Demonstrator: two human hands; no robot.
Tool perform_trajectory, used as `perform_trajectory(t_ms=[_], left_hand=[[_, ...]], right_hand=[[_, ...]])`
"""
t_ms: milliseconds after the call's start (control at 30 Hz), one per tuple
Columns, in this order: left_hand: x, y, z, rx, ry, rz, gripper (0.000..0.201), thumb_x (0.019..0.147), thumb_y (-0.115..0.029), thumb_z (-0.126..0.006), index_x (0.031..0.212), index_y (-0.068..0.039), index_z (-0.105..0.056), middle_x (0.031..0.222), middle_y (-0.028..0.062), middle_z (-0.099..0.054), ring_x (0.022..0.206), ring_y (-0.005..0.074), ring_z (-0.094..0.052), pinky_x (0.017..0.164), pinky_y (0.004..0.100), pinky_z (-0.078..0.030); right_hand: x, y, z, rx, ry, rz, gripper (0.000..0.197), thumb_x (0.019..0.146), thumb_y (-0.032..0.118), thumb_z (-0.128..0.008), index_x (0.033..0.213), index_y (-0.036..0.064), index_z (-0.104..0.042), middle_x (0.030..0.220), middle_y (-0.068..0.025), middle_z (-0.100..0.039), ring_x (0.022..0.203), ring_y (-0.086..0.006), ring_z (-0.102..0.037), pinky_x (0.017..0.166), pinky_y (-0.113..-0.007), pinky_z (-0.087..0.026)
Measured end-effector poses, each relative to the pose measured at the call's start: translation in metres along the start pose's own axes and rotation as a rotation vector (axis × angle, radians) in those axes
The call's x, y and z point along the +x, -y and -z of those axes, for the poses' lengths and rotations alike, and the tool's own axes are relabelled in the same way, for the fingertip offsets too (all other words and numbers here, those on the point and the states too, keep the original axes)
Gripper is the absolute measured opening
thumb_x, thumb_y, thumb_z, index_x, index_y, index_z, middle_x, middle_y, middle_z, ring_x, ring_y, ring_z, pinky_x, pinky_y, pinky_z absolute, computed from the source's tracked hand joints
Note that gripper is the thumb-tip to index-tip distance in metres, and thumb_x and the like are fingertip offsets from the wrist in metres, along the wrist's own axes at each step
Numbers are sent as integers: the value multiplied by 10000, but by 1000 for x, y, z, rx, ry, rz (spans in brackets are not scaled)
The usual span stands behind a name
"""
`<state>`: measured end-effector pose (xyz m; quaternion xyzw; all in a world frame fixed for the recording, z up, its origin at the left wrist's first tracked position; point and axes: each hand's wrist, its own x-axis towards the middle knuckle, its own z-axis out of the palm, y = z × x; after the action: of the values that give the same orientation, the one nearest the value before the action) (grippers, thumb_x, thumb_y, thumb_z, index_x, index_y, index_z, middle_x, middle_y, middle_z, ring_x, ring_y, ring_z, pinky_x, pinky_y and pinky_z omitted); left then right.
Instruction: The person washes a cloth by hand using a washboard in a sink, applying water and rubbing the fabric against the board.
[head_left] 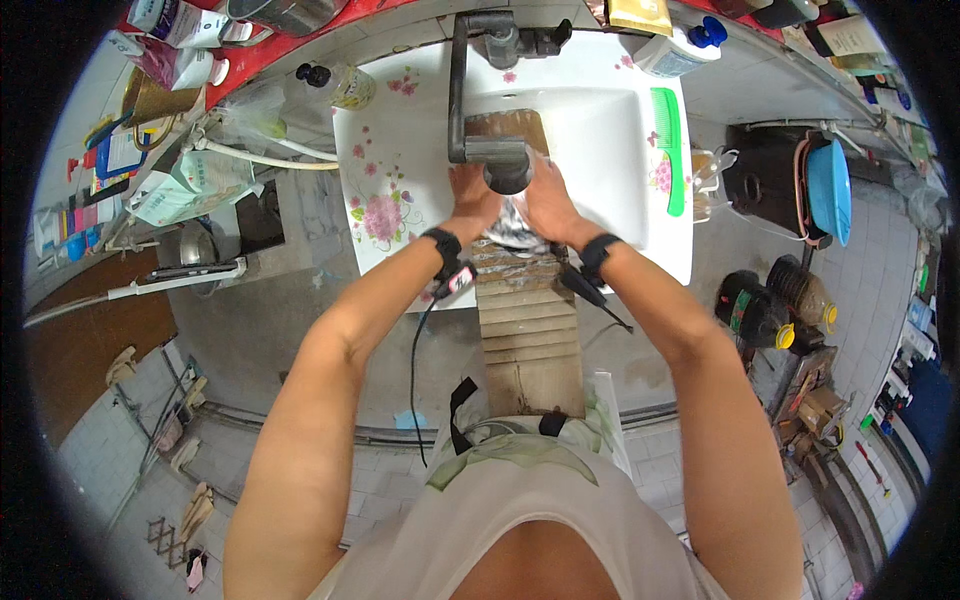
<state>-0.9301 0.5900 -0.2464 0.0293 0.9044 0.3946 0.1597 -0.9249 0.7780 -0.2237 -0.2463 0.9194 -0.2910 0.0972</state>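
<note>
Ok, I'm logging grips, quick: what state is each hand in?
Left hand: at the cloth; grip partly hidden, can't tell.
Right hand: at the cloth too; grip can't be told.

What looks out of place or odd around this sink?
The black cable looks odd: it dangles loose from the device at the left wrist, while the left hand is close to the faucet. Nothing looks clearly spilled or broken.
</note>
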Motion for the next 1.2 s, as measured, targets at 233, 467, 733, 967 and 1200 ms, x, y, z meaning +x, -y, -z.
perform_trajectory(t_ms=[233,467,733,967,1200], left_hand=[[-95,-41,16,67,-57,-283,416,1037,-169,-574,1437,-54,-598,1560,242,-518,1537,443,-381,1289,592,-265],[-8,-23,16,-197,66,150,483,1028,-116,-610,1494,-57,-500,1492,238,-571,1440,467,-449,1226,617,-302],[-97,-40,29,136,27,-326,683,1015,-237,-704,1591,-38,-398,1665,235,-372,1602,448,-263,1314,612,-192],[-24,-3,23,104,86,-49,548,1068,-254,-599,1573,-79,-480,1642,196,-423,1558,416,-347,1261,598,-261],[-108,-44,20,127,42,-245,573,1066,-244,-628,1584,-62,-464,1645,240,-419,1564,440,-347,1294,602,-237]], right_hand=[[-76,56,36,49,213,-16,824,901,206,-795,1584,-56,-416,1627,-313,-408,1568,-479,-329,1317,-630,-199],[-8,9,14,-78,246,-176,903,929,251,-786,1659,-6,-321,1680,-310,-337,1578,-471,-319,1303,-623,-222],[-58,36,45,-90,313,75,933,967,298,-767,1690,-8,-262,1705,-253,-338,1598,-457,-296,1293,-658,-223],[-1,9,15,73,114,4,959,925,299,-804,1672,-19,-292,1668,-270,-413,1552,-457,-384,1294,-578,-281],[-76,52,43,-38,214,36,942,891,189,-769,1643,-103,-284,1639,-310,-399,1594,-483,-284,1287,-615,-263]])
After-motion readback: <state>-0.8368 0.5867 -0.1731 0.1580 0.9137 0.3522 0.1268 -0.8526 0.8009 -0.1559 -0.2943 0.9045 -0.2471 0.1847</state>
